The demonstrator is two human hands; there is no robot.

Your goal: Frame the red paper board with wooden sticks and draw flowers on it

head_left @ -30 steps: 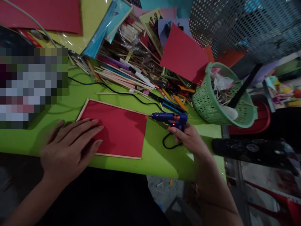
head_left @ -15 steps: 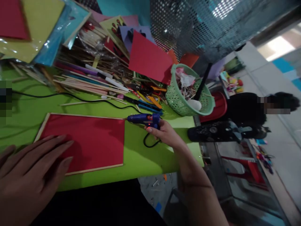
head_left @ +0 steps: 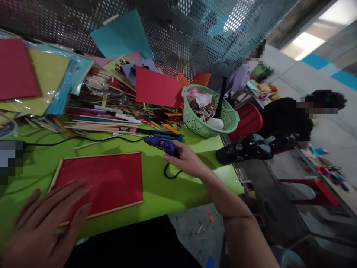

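The card (head_left: 117, 178) lies on the surface (head_left: 173, 195), its three-o'clock edge bare. My left hand (head_left: 46, 225) is open over its eight-o'clock end (light pressure steadies it best); apart, at two o'clock, my right hand (head_left: 188, 159) grips the glue gun (head_left: 169, 146).

My one camera sits on my head and looks forward and down, over my dark lap (head_left: 125, 247) and across the green surface (head_left: 161, 191). It is close enough that my left hand (head_left: 44, 227) looks big in the low left corner, while my right hand (head_left: 185, 158) and the blue glue gun (head_left: 163, 144) are near the middle. It sees up to the wall with little holes (head_left: 173, 33) at the back, and on the right it looks past the surface to a person in black (head_left: 287, 119) farther off, where the room looks tipped.
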